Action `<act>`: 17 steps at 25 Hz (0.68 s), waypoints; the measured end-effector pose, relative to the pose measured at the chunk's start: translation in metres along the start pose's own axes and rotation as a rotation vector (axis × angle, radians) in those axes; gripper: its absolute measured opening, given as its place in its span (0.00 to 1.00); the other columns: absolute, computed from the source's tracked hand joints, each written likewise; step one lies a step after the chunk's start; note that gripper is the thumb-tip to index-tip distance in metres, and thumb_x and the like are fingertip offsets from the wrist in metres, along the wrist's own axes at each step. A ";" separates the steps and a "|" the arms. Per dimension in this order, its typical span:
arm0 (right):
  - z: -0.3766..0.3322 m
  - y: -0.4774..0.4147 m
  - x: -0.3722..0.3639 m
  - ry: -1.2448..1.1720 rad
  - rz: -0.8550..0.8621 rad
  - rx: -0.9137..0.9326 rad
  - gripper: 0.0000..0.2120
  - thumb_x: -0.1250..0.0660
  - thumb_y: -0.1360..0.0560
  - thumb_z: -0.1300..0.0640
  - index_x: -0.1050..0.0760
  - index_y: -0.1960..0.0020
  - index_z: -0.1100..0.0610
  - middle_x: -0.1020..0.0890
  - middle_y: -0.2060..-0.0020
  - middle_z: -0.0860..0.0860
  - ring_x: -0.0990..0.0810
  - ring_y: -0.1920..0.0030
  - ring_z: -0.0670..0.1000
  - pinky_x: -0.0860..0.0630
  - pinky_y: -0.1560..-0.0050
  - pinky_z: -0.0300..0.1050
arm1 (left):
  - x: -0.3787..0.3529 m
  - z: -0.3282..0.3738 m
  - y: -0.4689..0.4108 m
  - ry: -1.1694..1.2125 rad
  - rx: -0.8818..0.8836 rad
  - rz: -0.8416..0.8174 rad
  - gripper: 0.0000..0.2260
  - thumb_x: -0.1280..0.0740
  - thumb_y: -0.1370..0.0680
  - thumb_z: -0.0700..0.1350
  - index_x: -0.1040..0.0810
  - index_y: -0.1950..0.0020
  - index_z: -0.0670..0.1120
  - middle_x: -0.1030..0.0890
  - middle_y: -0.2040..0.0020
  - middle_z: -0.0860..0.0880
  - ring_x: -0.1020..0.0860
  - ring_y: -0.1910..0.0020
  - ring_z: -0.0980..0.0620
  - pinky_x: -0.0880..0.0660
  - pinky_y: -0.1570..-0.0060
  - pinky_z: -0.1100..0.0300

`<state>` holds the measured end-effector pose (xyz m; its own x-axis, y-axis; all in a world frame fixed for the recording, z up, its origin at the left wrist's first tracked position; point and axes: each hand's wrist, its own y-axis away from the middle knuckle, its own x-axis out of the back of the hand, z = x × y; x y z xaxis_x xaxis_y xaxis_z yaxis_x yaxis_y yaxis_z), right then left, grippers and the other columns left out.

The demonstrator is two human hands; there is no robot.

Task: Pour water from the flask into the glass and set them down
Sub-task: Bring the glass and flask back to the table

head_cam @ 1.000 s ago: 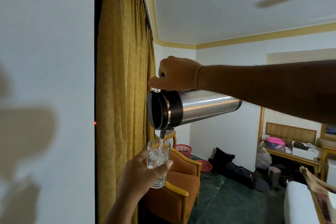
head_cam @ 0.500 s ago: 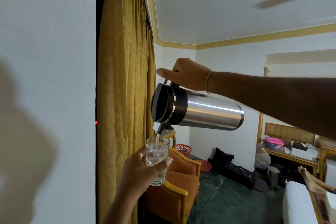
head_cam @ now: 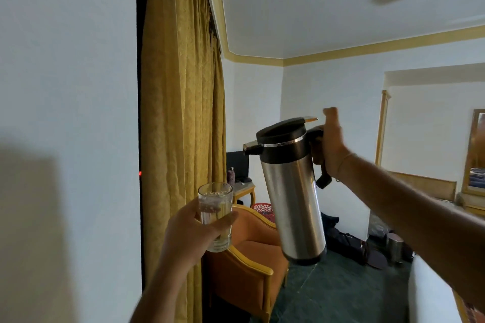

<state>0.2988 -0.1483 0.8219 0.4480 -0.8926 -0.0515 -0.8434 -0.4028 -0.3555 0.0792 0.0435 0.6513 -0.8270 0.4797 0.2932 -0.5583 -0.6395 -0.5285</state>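
Observation:
My left hand [head_cam: 189, 231] grips a clear glass [head_cam: 215, 217] that is upright and mostly full of water, held in the air at chest height. To its right, a steel flask [head_cam: 294, 199] with a black lid and spout is close to upright, its base tipped slightly right. My right hand [head_cam: 332, 147] holds its black handle, thumb raised. The spout points left and sits above and right of the glass, apart from it. No water runs from it.
A gold curtain [head_cam: 181, 113] hangs just behind the glass. An orange armchair [head_cam: 249, 257] stands below both hands. A small side table [head_cam: 242, 189] stands behind the armchair. A red basket [head_cam: 263, 208], dark bags and a steel bin [head_cam: 393, 244] lie on the green floor.
The flask has swung from lying horizontal over the glass to nearly upright and moved right. The stream of water has stopped. The glass stayed almost in place.

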 end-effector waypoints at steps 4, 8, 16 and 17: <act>0.056 0.025 0.020 -0.177 0.105 -0.097 0.28 0.48 0.24 0.33 0.32 0.73 0.51 0.31 0.75 0.49 0.37 0.73 0.49 0.42 0.68 0.45 | 0.003 -0.009 -0.001 -0.065 -0.018 -0.014 0.42 0.31 0.42 0.85 0.12 0.41 0.58 0.11 0.51 0.64 0.12 0.53 0.64 0.13 0.52 0.57; 0.112 0.050 0.023 -0.238 0.178 -0.199 0.27 0.46 0.25 0.35 0.28 0.70 0.53 0.28 0.74 0.50 0.34 0.72 0.49 0.39 0.66 0.45 | -0.008 -0.037 0.010 -0.144 0.010 -0.048 0.44 0.33 0.42 0.86 0.13 0.40 0.57 0.10 0.49 0.60 0.11 0.52 0.60 0.12 0.52 0.54; 0.283 0.088 0.025 -0.209 0.267 -0.476 0.20 0.44 0.26 0.38 0.27 0.69 0.51 0.28 0.73 0.48 0.35 0.74 0.49 0.40 0.72 0.41 | -0.051 -0.146 0.075 -0.298 0.256 -0.048 0.33 0.36 0.42 0.87 0.21 0.50 0.64 0.21 0.63 0.68 0.23 0.64 0.67 0.30 0.68 0.66; 0.309 0.097 0.028 -0.199 0.267 -0.526 0.21 0.44 0.27 0.37 0.28 0.70 0.50 0.29 0.73 0.48 0.36 0.73 0.49 0.40 0.70 0.42 | -0.057 -0.164 0.087 -0.326 0.296 -0.045 0.36 0.38 0.43 0.88 0.20 0.50 0.63 0.21 0.62 0.67 0.22 0.63 0.64 0.29 0.66 0.65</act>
<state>0.3211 -0.1498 0.4974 0.2054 -0.9419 -0.2657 -0.9444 -0.2620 0.1988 0.0889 0.0589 0.4574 -0.7524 0.3266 0.5721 -0.5497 -0.7898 -0.2720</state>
